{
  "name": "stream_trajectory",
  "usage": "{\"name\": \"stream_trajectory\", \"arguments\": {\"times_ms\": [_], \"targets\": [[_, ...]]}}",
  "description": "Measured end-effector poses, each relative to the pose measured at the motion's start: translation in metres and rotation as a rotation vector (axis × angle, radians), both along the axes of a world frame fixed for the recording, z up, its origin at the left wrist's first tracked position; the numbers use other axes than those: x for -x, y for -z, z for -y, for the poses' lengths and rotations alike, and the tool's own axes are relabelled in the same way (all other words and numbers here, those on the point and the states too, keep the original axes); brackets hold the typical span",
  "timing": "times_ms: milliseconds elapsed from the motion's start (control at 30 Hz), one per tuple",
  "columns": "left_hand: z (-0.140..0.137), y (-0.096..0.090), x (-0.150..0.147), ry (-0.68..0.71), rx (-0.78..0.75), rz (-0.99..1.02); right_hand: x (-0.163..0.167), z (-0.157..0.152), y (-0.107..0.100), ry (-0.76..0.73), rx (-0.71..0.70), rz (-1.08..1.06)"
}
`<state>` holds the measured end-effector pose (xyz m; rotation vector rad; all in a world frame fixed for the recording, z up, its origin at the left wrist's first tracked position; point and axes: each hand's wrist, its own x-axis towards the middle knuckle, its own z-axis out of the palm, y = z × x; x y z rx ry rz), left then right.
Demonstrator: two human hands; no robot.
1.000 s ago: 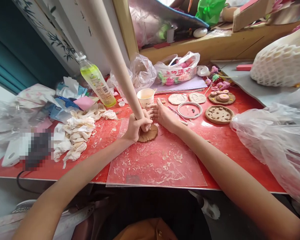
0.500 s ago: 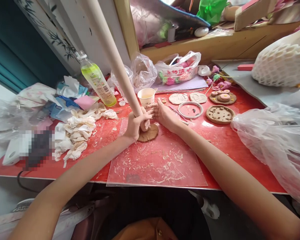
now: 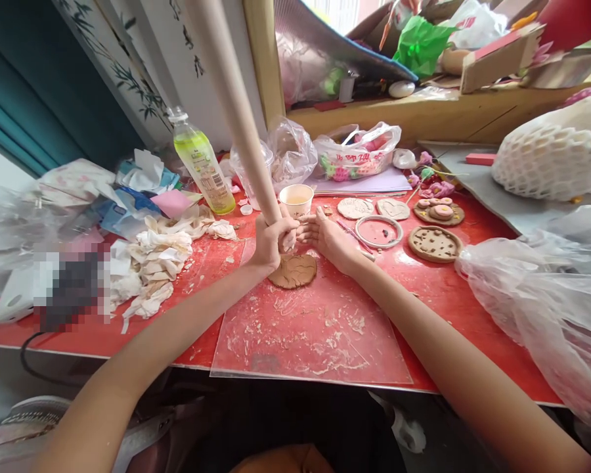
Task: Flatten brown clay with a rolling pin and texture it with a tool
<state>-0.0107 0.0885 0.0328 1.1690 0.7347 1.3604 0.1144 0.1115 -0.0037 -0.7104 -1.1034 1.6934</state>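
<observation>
My left hand (image 3: 274,242) is wrapped round the lower end of a long wooden rolling pin (image 3: 243,118), which stands tilted, its top leaning left out of view. Just below the fist lies a flat, cracked disc of brown clay (image 3: 294,270) on a clear plastic sheet (image 3: 312,341) dotted with clay scraps. Whether the pin's end touches the clay, I cannot tell. My right hand (image 3: 329,240) is open, fingers stretched toward the left fist, palm facing it, holding nothing. Right behind the hands stands a paper cup (image 3: 296,199) with cloudy liquid.
Crumpled tissues (image 3: 160,259) and a bottle of green drink (image 3: 204,167) stand left. To the right are a ring (image 3: 379,232), a dotted clay disc (image 3: 434,244), a decorated clay piece (image 3: 439,212) and a plastic bag (image 3: 532,282). A knotted bag (image 3: 357,157) sits behind.
My left hand and the pin's lower end have shifted back from the clay's middle, uncovering more of the disc. The right hand stays open beside it. The view has tilted slightly up.
</observation>
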Motion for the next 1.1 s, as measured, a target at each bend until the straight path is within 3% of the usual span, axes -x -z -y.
{"name": "stream_trajectory", "arguments": {"times_ms": [100,167,300,367,433,467,533,600,700,867,1000,1100], "targets": [[-0.005,-0.011,-0.005,-0.044,-0.059,0.042,0.000,-0.001,0.001,0.034,0.004,-0.001],[-0.006,-0.008,-0.011,-0.085,-0.072,0.040,0.000,0.000,0.001,0.063,-0.037,0.022],[-0.010,0.003,-0.012,-0.127,-0.048,-0.040,0.000,0.012,-0.005,0.281,-0.268,0.162],[-0.014,-0.008,-0.004,-0.115,-0.046,-0.069,0.001,0.020,-0.008,0.369,-0.389,0.268],[-0.016,-0.030,0.014,-0.086,-0.044,-0.152,0.003,0.027,-0.011,0.403,-0.449,0.311],[-0.016,-0.043,0.025,-0.084,-0.043,-0.224,0.004,0.028,-0.012,0.420,-0.458,0.295],[-0.010,-0.063,0.051,-0.165,-0.076,-0.598,0.005,0.028,-0.016,0.450,-0.447,0.203],[0.002,-0.073,0.078,-0.250,-0.160,-0.969,0.003,0.025,-0.025,0.454,-0.430,0.086],[0.024,-0.065,0.111,-0.123,-0.242,-1.390,-0.001,0.025,-0.043,0.470,-0.404,-0.034],[0.049,-0.036,0.130,-0.035,-0.247,-1.646,-0.019,0.057,-0.052,0.339,-0.314,0.000],[0.053,-0.019,0.125,-0.050,-0.514,-1.767,-0.050,0.087,-0.031,0.251,-0.307,0.484],[0.051,-0.004,0.121,0.034,-0.673,-1.745,-0.071,0.098,-0.017,0.280,-0.516,0.994]]}}
